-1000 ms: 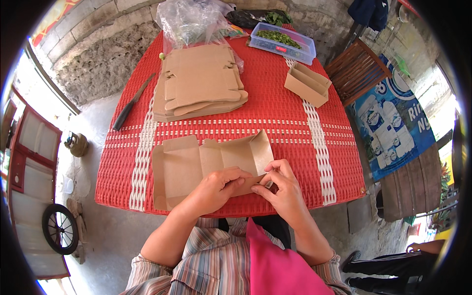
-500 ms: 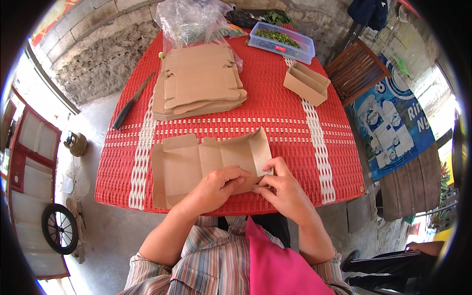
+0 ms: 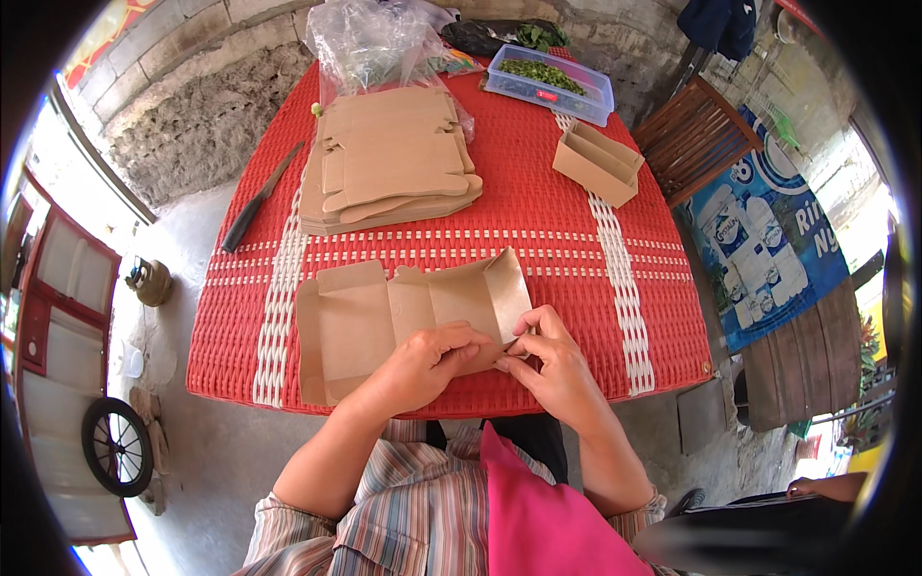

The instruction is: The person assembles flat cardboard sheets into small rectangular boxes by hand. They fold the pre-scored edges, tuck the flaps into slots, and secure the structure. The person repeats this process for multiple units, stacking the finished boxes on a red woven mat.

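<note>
A partly folded brown cardboard box (image 3: 355, 322) lies near the front edge of the table, its side flaps standing up. My left hand (image 3: 432, 365) is closed over the near flap, thumb and fingers gripping the cardboard. At the box's near right corner, my right hand (image 3: 552, 365) pinches the flaps where they meet. Its fingertips partly hide that corner. Beyond the box is a stack of flat cardboard box blanks (image 3: 394, 144). A finished-looking open cardboard box (image 3: 597, 165) with a divider rests at the far right.
A knife with a black handle (image 3: 252, 213) lies left of the stack. At the back are a clear plastic bag (image 3: 360, 43) and a clear tub (image 3: 595, 91) of chopped greens. The red woven table (image 3: 538, 221) has a wooden chair (image 3: 696, 139) beside it. Another person's hand (image 3: 831, 487) shows at lower right.
My right fingers have shifted slightly and drawn closer together at the box corner. My left hand stays in place. The other person's leg at lower right has moved and is blurred.
</note>
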### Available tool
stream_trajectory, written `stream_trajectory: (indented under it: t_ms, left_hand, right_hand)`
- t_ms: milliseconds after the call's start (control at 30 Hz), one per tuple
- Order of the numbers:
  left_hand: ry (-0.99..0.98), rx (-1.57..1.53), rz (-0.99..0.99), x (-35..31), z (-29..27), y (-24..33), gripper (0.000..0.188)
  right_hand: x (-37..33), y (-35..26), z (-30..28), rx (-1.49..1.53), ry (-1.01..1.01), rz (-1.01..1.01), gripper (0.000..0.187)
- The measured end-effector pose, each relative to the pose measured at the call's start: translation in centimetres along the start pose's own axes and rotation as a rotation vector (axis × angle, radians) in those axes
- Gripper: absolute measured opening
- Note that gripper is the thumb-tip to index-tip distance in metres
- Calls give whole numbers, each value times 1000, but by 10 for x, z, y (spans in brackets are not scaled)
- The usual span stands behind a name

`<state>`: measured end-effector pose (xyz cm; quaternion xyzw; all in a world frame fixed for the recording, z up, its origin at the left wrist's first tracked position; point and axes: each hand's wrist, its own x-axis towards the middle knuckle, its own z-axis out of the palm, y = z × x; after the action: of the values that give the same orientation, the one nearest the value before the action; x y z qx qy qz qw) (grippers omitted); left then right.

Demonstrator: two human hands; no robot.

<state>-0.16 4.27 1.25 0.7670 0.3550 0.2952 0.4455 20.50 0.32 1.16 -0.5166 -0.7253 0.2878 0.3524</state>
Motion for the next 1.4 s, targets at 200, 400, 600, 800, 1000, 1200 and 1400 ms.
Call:
stream_trajectory:
  t_ms: [200, 400, 600, 800, 1000, 1200, 1400]
  left_hand:
    - [30, -22, -40, 1, 2, 1, 18]
    - [22, -135, -105, -1, 3, -2, 22]
    - [-28, -192, -101, 0, -1, 1, 23]
    - [3, -105, -177, 3, 1, 0, 25]
    - [19, -178, -148, 0, 2, -1, 24]
    - [0, -181, -181, 1, 0, 3, 25]
    - [34, -149, -212, 0, -2, 6, 25]
  right_hand:
    - [-1, 4, 2, 50, 59, -33, 13]
    - [-1, 10, -12, 184, 8, 39, 12]
    - [3, 7, -7, -5, 94, -43, 14]
    - [-2, 9, 11, -45, 231, -112, 14]
    - [9, 13, -19, 105, 48, -110, 12]
    - [12, 18, -13, 16, 98, -160, 12]
    - [13, 6, 1, 71, 221, -177, 12]
